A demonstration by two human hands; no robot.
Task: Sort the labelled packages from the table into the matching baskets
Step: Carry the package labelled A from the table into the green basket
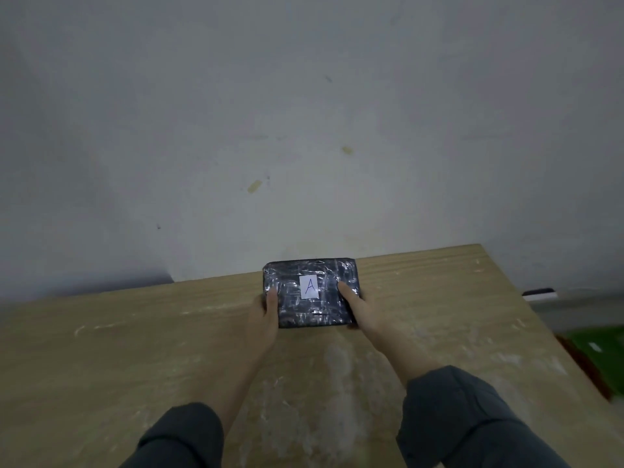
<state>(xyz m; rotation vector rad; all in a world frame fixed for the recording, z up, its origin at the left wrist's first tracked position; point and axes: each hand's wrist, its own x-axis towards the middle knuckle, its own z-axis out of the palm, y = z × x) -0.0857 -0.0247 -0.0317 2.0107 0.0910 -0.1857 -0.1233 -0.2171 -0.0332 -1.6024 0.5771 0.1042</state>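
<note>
A dark package (319,310) wrapped in shiny clear tape carries a white label with a handwritten letter A. It is held over the far part of the wooden table (135,349). My left hand (265,314) grips its left edge, thumb on top. My right hand (359,310) grips its right edge, thumb lying on the top face near the label. I cannot tell if the package touches the table. No basket is clearly in view.
A pale wall rises behind the table. The table's right edge runs diagonally down to the lower right. Beyond it lie a green object with a red rim (597,352) and a white and black object (538,294) on the floor.
</note>
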